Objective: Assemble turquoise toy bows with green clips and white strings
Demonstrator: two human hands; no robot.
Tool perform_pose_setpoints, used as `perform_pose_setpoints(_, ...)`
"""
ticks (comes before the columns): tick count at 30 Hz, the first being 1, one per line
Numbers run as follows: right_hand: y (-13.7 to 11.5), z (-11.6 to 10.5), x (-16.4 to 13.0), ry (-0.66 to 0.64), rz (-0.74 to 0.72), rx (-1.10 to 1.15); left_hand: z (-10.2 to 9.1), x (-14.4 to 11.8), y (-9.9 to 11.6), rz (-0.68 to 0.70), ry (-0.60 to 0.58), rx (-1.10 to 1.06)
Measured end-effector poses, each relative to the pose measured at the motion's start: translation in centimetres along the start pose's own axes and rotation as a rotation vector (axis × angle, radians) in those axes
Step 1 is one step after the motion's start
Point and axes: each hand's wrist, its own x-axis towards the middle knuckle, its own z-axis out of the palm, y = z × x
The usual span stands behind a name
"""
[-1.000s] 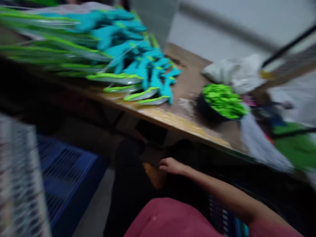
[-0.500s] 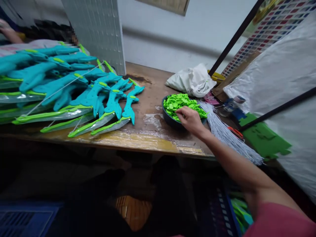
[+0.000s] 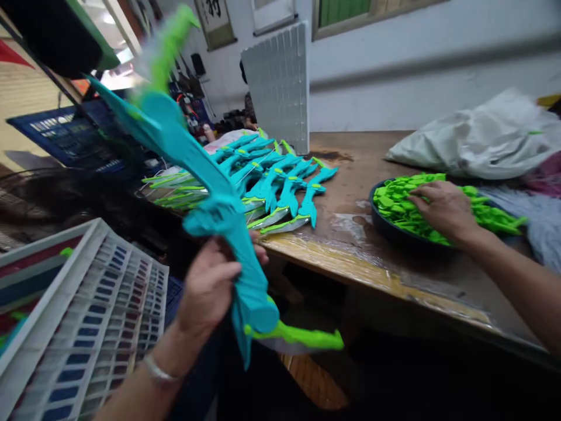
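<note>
Towards eight o'clock the left hand point(image 3: 208, 289) is clamped round a turquoise toy bow point(image 3: 213, 175); at three, the right hand point(image 3: 445, 211) touches lime plastic pieces point(image 3: 394, 202), pinch uncertain from here.

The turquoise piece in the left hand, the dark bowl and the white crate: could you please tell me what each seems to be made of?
Turquoise piece: probably satin-looking moulded plastic, given its even colour and raised shaping. Dark bowl: likely dull plastic, from its smooth, plain wall, though coated metal is possible. White crate: seemingly rigid, dull plastic, judging by its regular open lattice.
</note>
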Motion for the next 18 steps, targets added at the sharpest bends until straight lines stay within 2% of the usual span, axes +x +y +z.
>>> perform_pose_setpoints(2,-1.6,-0.7,-1.4,0.057,0.002,0.114,1.4,-0.5,-3.3,-0.068,-0.046,-0.064)
perform_pose_setpoints(4,-4.2,-0.8,-3.7,0.051,0.015,0.208,2.5,-1.3,-7.1,-0.128,-0.067,-0.138)
perform_pose_setpoints(7,-9.5,0.1,-8.6,-0.084,0.08,0.396,2.9,-2.9,-10.8,-0.178,-0.006,-0.189)
perform_pose_setpoints(10,-15.5,1.3,-13.9,-0.328,0.25,0.831,2.0,-4.4,-11.9,-0.243,0.083,-0.093)
perform_pose_setpoints(12,-19.2,2.1,-16.7,-0.405,0.293,1.038,1.3,-5.1,-11.9,-0.266,0.12,0.017)
perform_pose_setpoints(15,-23.1,3.4,-19.1,-0.41,0.342,1.25,0.7,-5.9,-11.8,-0.21,0.176,0.131)
perform_pose_setpoints(18,-24.9,4.7,-19.8,-0.35,0.336,1.298,0.6,-6.4,-11.6,-0.193,0.168,0.148)
